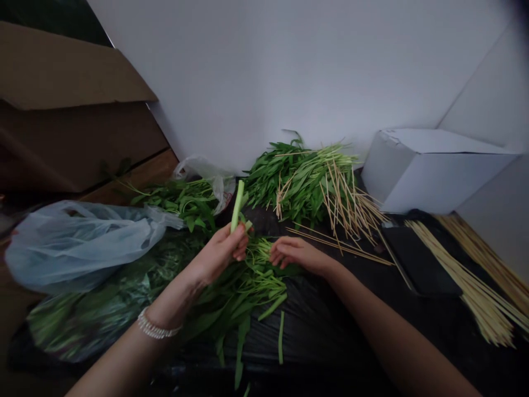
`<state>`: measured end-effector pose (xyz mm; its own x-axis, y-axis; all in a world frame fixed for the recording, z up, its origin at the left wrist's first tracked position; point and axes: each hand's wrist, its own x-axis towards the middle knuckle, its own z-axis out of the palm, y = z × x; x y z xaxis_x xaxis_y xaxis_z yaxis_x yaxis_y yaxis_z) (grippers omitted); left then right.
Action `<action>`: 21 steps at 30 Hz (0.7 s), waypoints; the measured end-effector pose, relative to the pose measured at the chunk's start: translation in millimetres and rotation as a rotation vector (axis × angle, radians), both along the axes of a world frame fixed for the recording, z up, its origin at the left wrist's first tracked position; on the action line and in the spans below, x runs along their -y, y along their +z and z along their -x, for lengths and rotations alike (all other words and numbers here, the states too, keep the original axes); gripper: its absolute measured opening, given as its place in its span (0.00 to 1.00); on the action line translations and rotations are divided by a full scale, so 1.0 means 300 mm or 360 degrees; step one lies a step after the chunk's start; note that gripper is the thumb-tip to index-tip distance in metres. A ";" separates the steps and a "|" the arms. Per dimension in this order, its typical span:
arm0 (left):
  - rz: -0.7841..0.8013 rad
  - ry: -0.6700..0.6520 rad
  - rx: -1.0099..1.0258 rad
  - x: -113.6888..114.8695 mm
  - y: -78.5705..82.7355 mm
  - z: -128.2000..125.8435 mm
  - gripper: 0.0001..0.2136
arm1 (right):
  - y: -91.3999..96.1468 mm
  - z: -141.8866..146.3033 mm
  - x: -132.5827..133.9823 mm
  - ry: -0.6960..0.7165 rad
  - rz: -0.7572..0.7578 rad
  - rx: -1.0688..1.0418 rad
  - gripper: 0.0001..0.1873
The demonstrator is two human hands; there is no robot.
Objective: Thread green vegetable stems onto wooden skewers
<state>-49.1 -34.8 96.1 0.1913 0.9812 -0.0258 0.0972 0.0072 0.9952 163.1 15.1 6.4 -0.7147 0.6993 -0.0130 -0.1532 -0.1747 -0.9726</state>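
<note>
My left hand [229, 243] is closed round a thick pale-green water spinach stem [237, 205], which points upward out of the fist. To its right, my right hand [298, 255] has its fingers curled together at the edge of a loose heap of water spinach [231, 298]. Whatever those fingertips hold, if anything, is hidden. Cut stem ends in this heap face right, and its leaves hang toward the front edge. One loose stem piece [281, 337] lies apart on the black plastic sheet [318, 331].
Skewered leafy bundles [301, 182] with thin wooden sticks [351, 204] are piled against the wall. On the right are a phone [419, 259], more skewers [471, 286] and a white box [438, 171]. Plastic bags [86, 237] and a cardboard box [74, 138] stand left.
</note>
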 end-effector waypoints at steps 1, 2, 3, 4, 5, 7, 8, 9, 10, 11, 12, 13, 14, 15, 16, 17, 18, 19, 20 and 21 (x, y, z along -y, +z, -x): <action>0.0002 -0.0080 -0.0140 0.027 -0.007 0.000 0.16 | -0.009 0.003 0.003 0.0064 -0.0043 0.0080 0.19; -0.0005 -0.0196 -0.0320 0.059 -0.020 -0.007 0.15 | -0.017 0.005 0.004 0.0115 -0.0081 0.0137 0.18; -0.0004 -0.0349 -0.0496 0.094 -0.038 -0.020 0.14 | -0.024 0.005 0.005 0.0151 -0.0108 0.0171 0.18; -0.0010 -0.0504 -0.0657 0.131 -0.061 -0.038 0.13 | -0.029 0.005 0.004 0.0172 -0.0122 0.0185 0.17; -0.0055 -0.0641 -0.0834 0.168 -0.088 -0.058 0.12 | -0.032 0.003 0.002 0.0181 -0.0126 0.0185 0.17; -0.0201 -0.0752 -0.1206 0.230 -0.150 -0.102 0.12 | -0.032 -0.001 -0.001 0.0177 -0.0117 0.0185 0.16; -0.0210 -0.0747 -0.1411 0.252 -0.181 -0.122 0.14 | -0.030 -0.003 -0.003 0.0175 -0.0109 0.0190 0.16; -0.0195 -0.0742 -0.1596 0.269 -0.210 -0.137 0.17 | -0.027 -0.004 -0.003 0.0174 -0.0103 0.0196 0.16; -0.0168 -0.0734 -0.1742 0.279 -0.236 -0.149 0.18 | -0.024 -0.005 -0.002 0.0169 -0.0102 0.0205 0.16; -0.0141 -0.0739 -0.1839 0.285 -0.257 -0.156 0.18 | -0.020 -0.005 -0.001 0.0167 -0.0104 0.0216 0.16; -0.0131 -0.0750 -0.1880 0.288 -0.273 -0.159 0.16 | -0.017 -0.005 0.001 0.0166 -0.0108 0.0225 0.17; -0.0134 -0.0760 -0.1877 0.288 -0.281 -0.158 0.13 | -0.015 -0.004 0.003 0.0165 -0.0114 0.0233 0.17; -0.0150 -0.0769 -0.1833 0.288 -0.282 -0.154 0.10 | -0.013 -0.004 0.005 0.0163 -0.0120 0.0239 0.17; -0.0169 -0.0767 -0.1754 0.288 -0.274 -0.145 0.08 | -0.012 -0.003 0.007 0.0161 -0.0125 0.0243 0.17; -0.0173 -0.0761 -0.1654 0.289 -0.259 -0.133 0.06 | -0.011 -0.003 0.008 0.0161 -0.0130 0.0245 0.16; -0.0152 -0.0758 -0.1540 0.291 -0.237 -0.116 0.05 | -0.011 -0.002 0.009 0.0159 -0.0137 0.0249 0.16; -0.0112 -0.0760 -0.1416 0.294 -0.209 -0.092 0.04 | -0.011 -0.002 0.010 0.0154 -0.0142 0.0257 0.16; -0.0043 -0.0779 -0.1295 0.300 -0.177 -0.062 0.04 | -0.012 -0.001 0.011 0.0150 -0.0148 0.0265 0.16; 0.0040 -0.0804 -0.1198 0.307 -0.144 -0.023 0.05 | -0.012 0.000 0.012 0.0147 -0.0152 0.0273 0.16; 0.0122 -0.0807 -0.1132 0.318 -0.113 0.025 0.05 | -0.012 0.001 0.012 0.0143 -0.0156 0.0280 0.17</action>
